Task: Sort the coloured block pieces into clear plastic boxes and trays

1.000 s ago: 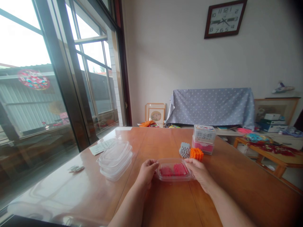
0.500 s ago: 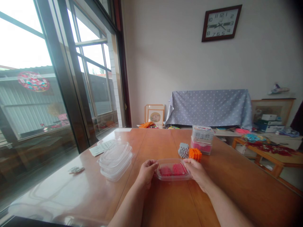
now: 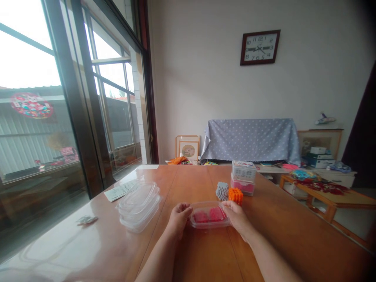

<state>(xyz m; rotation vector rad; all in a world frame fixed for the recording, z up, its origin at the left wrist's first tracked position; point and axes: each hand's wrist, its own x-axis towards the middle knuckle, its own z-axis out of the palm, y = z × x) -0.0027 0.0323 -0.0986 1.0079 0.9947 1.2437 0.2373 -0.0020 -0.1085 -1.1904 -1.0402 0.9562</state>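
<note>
A clear plastic container (image 3: 209, 225) sits on the wooden table in front of me, with two red-pink pieces (image 3: 216, 214) visible inside it. My left hand (image 3: 179, 218) pinches its left end between thumb and fingers. At the opposite end, my right hand (image 3: 235, 217) grips the rim near the upper right corner. Just beyond the container stand an orange bumpy block (image 3: 235, 196) and a grey one (image 3: 222, 191), side by side. Neither hand touches these blocks.
Stacked clear containers and lids (image 3: 138, 207) stand on the left, beside a printed paper (image 3: 120, 191) and a small crumpled packet (image 3: 87, 220). Behind the blocks are two stacked boxes (image 3: 243, 178), the lower one pink inside. A window borders the table's left side.
The view has shifted, so everything on the table appears slightly further left and lower. Both hands keep their hold on the container.
</note>
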